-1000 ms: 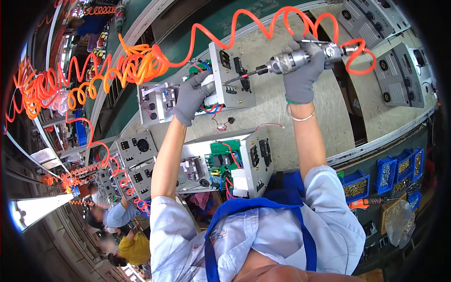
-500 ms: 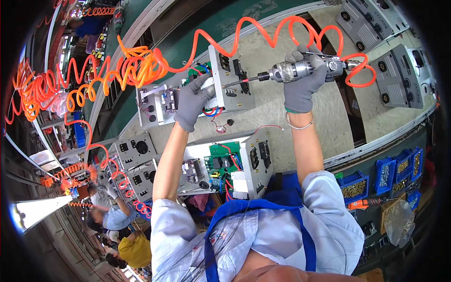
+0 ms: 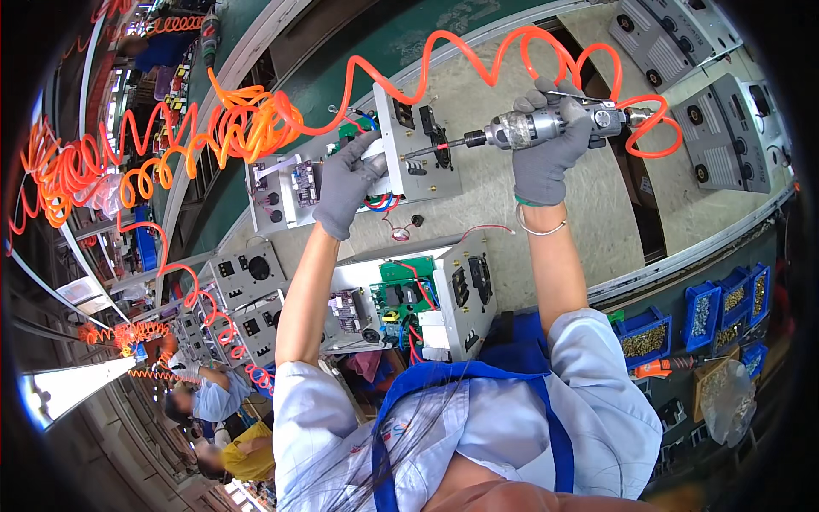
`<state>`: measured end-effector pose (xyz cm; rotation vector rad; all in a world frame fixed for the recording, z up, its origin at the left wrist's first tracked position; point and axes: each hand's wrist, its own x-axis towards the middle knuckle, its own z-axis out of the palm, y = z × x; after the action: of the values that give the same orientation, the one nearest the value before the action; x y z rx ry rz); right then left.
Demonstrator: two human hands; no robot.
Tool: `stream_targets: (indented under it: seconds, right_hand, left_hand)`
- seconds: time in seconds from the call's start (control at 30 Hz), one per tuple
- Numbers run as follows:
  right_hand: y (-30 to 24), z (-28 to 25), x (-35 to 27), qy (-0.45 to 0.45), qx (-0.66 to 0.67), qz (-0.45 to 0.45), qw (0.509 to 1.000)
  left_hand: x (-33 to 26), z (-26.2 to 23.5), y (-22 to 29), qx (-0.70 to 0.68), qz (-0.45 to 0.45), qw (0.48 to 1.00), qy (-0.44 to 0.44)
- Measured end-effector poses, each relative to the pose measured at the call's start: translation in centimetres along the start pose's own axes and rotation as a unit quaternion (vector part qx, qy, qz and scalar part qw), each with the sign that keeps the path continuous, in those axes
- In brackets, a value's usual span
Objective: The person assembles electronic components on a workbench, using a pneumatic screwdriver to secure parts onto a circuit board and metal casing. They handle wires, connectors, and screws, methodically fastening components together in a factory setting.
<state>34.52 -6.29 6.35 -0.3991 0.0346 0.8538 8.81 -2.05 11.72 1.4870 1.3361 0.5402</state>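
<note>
The left hand [image 3: 345, 192] hides part of the upper chassis [image 3: 391, 136]. Contact at the tip of the driver bit [image 3: 444, 147] is too small to tell.

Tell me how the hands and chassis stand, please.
Right hand: gripping air screwdriver, bit at chassis panel. Left hand: behind panel. Orange hose: looping nearby, clear of bit.

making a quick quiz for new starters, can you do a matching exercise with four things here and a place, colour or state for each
1. power screwdriver
2. left hand
3. coiled hose
4. parts bins

A. orange-red
B. blue
C. held in the right hand
D. gloved, beside an open case

Pairs: 1-C, 2-D, 3-A, 4-B
</note>
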Motion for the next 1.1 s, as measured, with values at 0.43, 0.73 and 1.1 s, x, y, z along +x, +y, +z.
stream_targets:
  seconds: [0.43,0.73,1.1]
  right_hand:
    - [0.4,-3.7,0.0,0.064,-0.053,-0.011,0.996]
    - [1.0,-5.1,-0.1,0.071,-0.022,-0.009,0.997]
    - [0.5,-4.4,-1.1,0.051,-0.052,-0.026,0.997]
  left_hand:
    - [-0.1,-1.5,0.6,0.111,0.086,0.984,-0.107]
    - [-0.1,-1.7,0.4,0.171,0.041,0.975,-0.139]
    - [-0.6,-0.7,1.1,0.400,0.026,0.911,-0.095]
